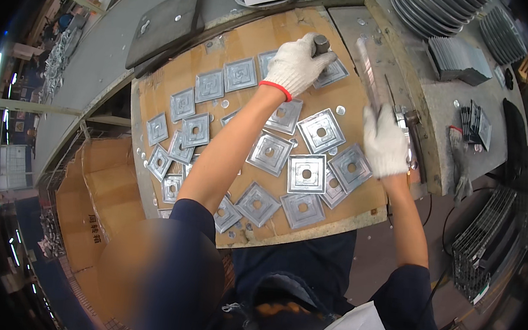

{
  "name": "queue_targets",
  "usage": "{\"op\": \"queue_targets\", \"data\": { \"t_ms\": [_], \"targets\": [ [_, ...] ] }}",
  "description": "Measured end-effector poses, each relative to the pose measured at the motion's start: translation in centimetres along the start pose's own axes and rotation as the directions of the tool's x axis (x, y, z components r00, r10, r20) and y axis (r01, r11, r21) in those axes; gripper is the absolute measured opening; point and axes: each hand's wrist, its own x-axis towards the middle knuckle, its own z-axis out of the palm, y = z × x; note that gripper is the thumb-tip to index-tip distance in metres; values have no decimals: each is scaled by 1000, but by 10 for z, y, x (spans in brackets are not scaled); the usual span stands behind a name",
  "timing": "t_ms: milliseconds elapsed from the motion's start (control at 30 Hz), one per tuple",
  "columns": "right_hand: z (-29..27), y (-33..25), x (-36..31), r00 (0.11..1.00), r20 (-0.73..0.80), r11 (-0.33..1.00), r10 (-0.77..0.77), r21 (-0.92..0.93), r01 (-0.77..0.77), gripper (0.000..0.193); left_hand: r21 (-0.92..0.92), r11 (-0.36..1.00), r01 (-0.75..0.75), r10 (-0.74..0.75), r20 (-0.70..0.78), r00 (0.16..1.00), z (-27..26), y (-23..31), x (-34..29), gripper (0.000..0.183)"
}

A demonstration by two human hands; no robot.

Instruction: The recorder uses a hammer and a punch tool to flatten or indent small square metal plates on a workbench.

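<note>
Head view: a lot of sq. grey metal plates (305,187) lie spread over a cardboard sheet (268,34) on the bench (359,219), some overlapping at the corners. Each looks shiny, w/ stepped, raised sq. borders inside one another; those nearest the person mostly have a round hole at ctr., while the far L row, e.g. the back plate (240,74), shows no clear opening. Small silvery discs (341,110) are scattered betw. them. L hand (296,67), in a white knit glove w/ red cuff, is closed round a dark short cylinder (321,43), just above a plate at the far R corner of the sheet (333,77). R hand (385,143), also gloved, is at the R edge of the sheet, well apart from the L; a long pale bar (366,67) runs up from its fingers, but motion blur means can't tell if it's gripped. Beyond, on the R, stand a stack of grey round pieces (434,14) and a row of thin grey sheets (458,59); back L, a dark flat pad (166,27).
</note>
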Motion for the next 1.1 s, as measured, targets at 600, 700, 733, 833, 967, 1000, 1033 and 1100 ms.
{"op": "queue_targets", "data": {
  "t_ms": [600,700,733,833,967,1000,1033,1100],
  "targets": [
    [52,47,15,999,30,997,21,-72,-19,58,-15,989,147,-147,-155,977,-54,-81,13,51],
    [54,48,16,999,28,997,26,-76,-24,59,-69,987,147,-153,-95,984,-51,-92,5,54],
    [55,47,15,999,28,997,30,-76,-28,60,-73,986,148,-155,-93,984,-52,-97,5,54],
    [53,41,15,999,32,994,26,-103,-22,60,-190,979,78,-89,-47,995,-54,-103,3,51],
    [54,44,17,998,33,989,58,-137,-53,63,-12,994,112,-111,22,994,-54,-79,0,47],
    [54,44,17,998,35,988,50,-147,-44,63,27,992,122,-123,28,992,-52,-76,-2,46],
    [54,44,17,999,30,988,44,-151,-39,63,5,992,127,-127,42,991,-52,-78,0,48],
    [56,45,17,999,28,986,31,-166,-26,63,11,988,153,-153,5,988,-49,-81,2,49]
  ]
}}
